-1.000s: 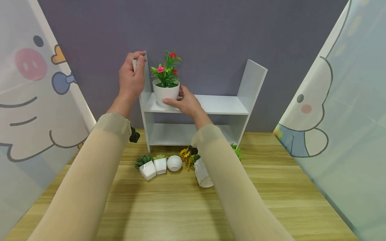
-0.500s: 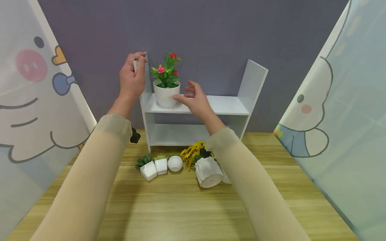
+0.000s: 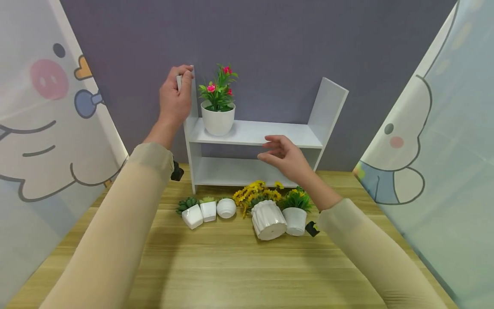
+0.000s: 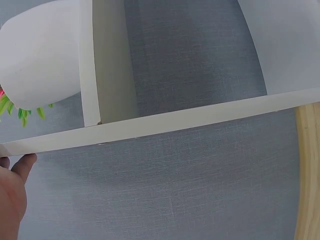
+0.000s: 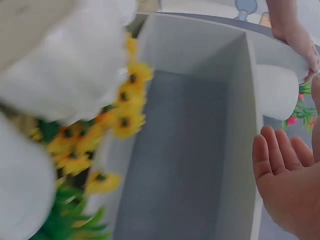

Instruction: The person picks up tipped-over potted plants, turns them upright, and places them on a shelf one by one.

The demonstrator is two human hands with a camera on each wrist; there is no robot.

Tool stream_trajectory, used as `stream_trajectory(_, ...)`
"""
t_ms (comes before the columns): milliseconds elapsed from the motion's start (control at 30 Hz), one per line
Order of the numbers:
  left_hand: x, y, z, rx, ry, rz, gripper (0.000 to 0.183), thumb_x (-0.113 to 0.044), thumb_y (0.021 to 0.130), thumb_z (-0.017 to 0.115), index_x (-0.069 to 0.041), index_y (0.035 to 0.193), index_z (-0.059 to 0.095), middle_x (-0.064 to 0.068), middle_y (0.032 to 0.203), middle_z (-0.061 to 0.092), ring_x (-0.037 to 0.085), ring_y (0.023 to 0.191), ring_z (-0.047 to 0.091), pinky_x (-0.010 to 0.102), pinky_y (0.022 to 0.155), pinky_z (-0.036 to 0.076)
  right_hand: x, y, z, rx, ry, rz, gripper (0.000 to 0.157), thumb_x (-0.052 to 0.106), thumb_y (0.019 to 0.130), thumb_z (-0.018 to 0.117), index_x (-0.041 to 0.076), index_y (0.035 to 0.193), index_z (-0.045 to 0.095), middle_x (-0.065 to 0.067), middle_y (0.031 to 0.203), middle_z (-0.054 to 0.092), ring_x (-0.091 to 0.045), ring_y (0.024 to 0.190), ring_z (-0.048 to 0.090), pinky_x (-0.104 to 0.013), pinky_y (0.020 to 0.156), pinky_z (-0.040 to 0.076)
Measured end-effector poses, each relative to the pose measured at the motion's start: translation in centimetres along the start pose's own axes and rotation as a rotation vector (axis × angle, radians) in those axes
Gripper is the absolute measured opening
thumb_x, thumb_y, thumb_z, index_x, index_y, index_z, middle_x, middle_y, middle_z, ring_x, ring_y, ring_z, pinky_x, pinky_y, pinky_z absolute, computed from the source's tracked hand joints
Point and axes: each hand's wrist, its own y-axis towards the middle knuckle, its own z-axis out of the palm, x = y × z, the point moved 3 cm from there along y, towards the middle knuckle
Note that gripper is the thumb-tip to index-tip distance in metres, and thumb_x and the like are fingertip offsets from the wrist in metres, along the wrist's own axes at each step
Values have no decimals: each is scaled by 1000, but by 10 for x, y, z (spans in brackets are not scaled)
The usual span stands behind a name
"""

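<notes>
two hands in our head view, left hand (image 3: 175,96) gripping the white shelf (image 3: 260,132), pink-flowered pot (image 3: 218,121) upright on its upper level, right hand (image 3: 287,159) loosely open, left wrist view, our fingers (image 4: 24,167) touching the side panel (image 4: 160,122), right wrist view, blurred yellow flowers (image 5: 130,111)

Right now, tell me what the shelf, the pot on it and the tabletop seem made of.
The shelf: probably laminated board, matte white; flat panels, straight edges. The pot: plastic or glazed ceramic, unclear; smooth white, thin rim. The tabletop: wood or printed laminate, satin; streaked grain.
</notes>
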Motion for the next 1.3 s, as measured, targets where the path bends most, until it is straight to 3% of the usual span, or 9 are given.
stream_trajectory(133,0,0,-1,-1,6,-7,38,-41,118,47,-8,128,65,-2,154,65,6,102,53,26,86,37,-19,-23,-7,51,-48,10,62,31,106,78,14,159,52,-10,153,63,-32,133,66,-55,109,56)
stream_trajectory(300,-1,1,0,9,10,-23,40,-43,118,47,-10,131,65,-2,153,65,10,106,54,27,86,37,-47,-53,-17,100,-91,8,54,25,108,75,9,156,55,-16,152,63,-31,128,68,-36,102,58)
stream_trajectory(433,-2,1,1,16,8,-23,39,-43,118,47,-10,130,65,-4,154,65,14,121,60,26,91,39,-65,-81,-26,120,-81,13,51,19,108,74,4,153,56,-21,151,62,-28,123,68,-26,96,57)
stream_trajectory(700,-1,1,0,7,3,-10,36,-40,118,47,-10,127,65,-4,154,65,17,127,61,25,94,40,-97,-128,-43,95,-108,56,47,17,106,76,-3,145,60,-25,145,65,-6,111,70,-26,90,59)
stream_trajectory(833,0,1,0,6,-3,-13,35,-40,118,48,-11,125,66,-4,154,66,16,130,62,25,96,41,-112,-148,-45,109,-113,87,49,17,105,77,-5,146,60,-26,142,67,-3,108,70,-26,88,60)
stream_trajectory(1100,0,2,0,6,-4,-9,36,-41,118,47,-11,127,66,-4,153,66,15,126,61,24,95,41,-135,-166,-41,181,-77,181,64,18,102,81,-5,153,50,-29,140,64,-26,114,72,-28,85,61)
stream_trajectory(1300,0,1,1,8,14,-11,39,-41,118,47,-9,131,65,-2,152,66,16,132,61,25,99,41,-138,-163,-35,182,-57,146,67,13,98,85,-4,153,49,-26,133,62,-29,110,70,-29,86,60)
